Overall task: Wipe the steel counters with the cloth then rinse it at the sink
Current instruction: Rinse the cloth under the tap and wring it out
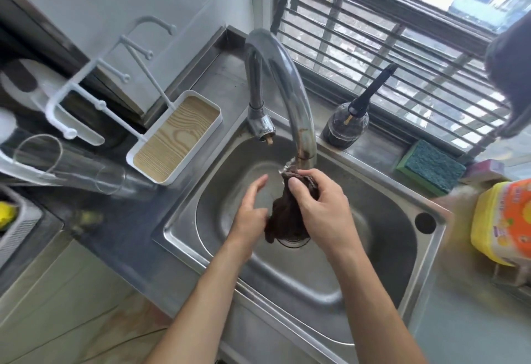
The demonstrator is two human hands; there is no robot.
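The right hand (321, 205) grips a dark brown, bunched, wet cloth (287, 217) under the tap (290, 88), over the steel sink (316, 277), while the left hand (250, 208) touches its side with relaxed fingers. The cloth hides most of the drain, and the left counter is blurred. A sponge (431, 165) lies by the barred window (402, 36).

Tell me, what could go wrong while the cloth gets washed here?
1. Water hits the cloth right under the faucet, so it might splash over the sink rim onto the counter.
2. Only the right hand grips the cloth; the left hand is open beside it. If it slips, it could land on the drain below and block it.
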